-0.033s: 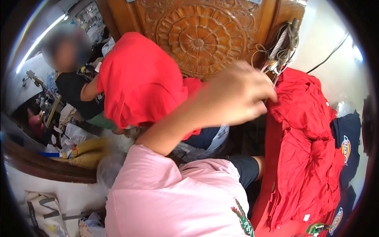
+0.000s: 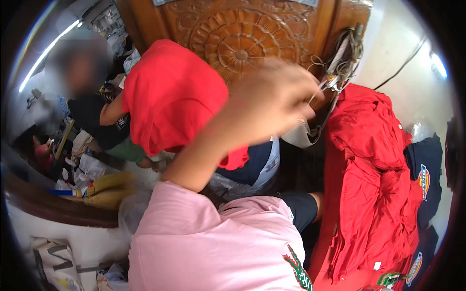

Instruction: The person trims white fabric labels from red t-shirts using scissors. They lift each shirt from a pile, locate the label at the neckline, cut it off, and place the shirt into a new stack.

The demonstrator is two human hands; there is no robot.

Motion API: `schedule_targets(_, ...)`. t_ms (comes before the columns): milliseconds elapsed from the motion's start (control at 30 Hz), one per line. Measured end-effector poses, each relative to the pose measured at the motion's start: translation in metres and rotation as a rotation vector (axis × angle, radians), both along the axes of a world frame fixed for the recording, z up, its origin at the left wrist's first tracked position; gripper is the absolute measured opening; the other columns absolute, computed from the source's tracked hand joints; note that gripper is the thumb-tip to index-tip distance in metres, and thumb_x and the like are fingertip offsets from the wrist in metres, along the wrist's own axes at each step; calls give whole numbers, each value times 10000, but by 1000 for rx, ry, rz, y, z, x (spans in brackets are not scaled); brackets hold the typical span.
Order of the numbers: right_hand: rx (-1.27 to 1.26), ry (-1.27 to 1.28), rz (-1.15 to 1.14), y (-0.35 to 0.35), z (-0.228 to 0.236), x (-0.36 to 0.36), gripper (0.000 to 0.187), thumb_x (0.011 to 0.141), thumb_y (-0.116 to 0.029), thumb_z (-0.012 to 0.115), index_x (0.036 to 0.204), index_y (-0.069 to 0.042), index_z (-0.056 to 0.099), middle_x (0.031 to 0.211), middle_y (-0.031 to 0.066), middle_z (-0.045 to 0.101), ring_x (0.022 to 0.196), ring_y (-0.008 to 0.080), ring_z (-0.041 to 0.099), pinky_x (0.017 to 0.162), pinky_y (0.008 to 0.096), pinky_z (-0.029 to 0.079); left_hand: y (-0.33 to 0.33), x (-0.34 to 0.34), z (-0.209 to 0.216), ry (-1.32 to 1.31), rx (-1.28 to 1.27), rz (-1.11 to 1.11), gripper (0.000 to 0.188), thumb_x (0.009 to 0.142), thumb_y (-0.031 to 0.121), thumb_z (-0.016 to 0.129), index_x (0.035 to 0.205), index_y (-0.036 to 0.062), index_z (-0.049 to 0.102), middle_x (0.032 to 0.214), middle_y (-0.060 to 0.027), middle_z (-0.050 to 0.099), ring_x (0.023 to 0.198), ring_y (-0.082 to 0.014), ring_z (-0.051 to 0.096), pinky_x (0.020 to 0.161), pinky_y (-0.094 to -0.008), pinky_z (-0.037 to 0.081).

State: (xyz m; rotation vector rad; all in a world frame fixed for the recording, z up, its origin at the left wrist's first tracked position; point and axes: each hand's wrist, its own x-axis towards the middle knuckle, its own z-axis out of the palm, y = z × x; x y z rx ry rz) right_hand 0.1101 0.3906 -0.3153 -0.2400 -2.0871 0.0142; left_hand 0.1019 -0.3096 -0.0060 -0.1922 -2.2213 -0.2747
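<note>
My left hand (image 2: pixel 279 99) is raised in front of the carved wooden door (image 2: pixel 240 53), blurred by motion. Its fingers look bent, but the blur hides whether they hold anything. Close to the fingertips, a tangle of cords (image 2: pixel 340 75) hangs at the door's right edge. A pale strap (image 2: pixel 302 137) loops down just below the hand. Behind my forearm, a large draped bundle of red cloth (image 2: pixel 174 92) is partly covered. My right hand is out of view.
Rumpled red garments (image 2: pixel 374 184) are piled at the right, beside dark printed clothing (image 2: pixel 427 174). A person in a dark shirt (image 2: pixel 99 119) is beyond the red bundle at left. Yellow brooms (image 2: pixel 109 189), plastic bags (image 2: pixel 92 167) and a pale bag (image 2: pixel 58 266) are lower left.
My left hand has moved a little up and left, away from the red garments. The pale strap now shows below it. The red bundle stays in nearly the same place.
</note>
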Motion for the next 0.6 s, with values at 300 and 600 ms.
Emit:
schedule_targets(300, -137, -24, 23, 0, -11, 4, 163, 976, -133, 691, 1038, 12, 732, 975, 218, 726, 876, 411, 696, 805, 518, 573, -362, 138, 25, -488, 518, 1188, 1203, 744, 918, 669, 1551, 34, 548, 1526, -278, 574, 1466, -406, 511, 1200, -437, 406)
schedule_targets(600, -209, -47, -41, -12, 15, 20, 208, 984, -181, 724, 1095, -8, 752, 1034, 191, 752, 924, 378, 719, 844, 498, 584, -318, 40, -250, -909, 806, 644, 898, 794, 361, 905, 1537, 13, 540, 1528, -217, 593, 1406, -347, 578, 1166, -393, 457)
